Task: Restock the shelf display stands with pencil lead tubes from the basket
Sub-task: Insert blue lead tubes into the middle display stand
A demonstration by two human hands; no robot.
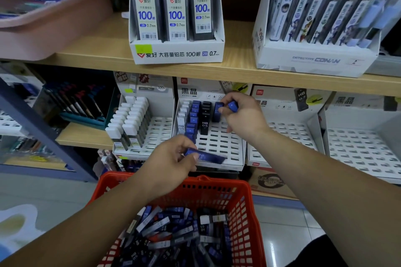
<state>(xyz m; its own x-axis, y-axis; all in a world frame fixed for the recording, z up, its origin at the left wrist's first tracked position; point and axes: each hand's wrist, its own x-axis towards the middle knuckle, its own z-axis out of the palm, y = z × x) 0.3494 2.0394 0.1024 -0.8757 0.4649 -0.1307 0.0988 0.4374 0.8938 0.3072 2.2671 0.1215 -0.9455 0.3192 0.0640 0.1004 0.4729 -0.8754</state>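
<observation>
Basket (249, 191) sat below; left grip (169, 160) held a blue tube (208, 156), right grip (245, 117) held another tube (233, 106) at the stand (225, 141).

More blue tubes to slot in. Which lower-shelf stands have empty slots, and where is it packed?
Free: the middle stand right of and below its black tubes; the next stand and the far-right stand, whose visible slots are bare; the left stand right of its white-capped tubes. Packed: the middle stand's blue columns and the basket.
</observation>
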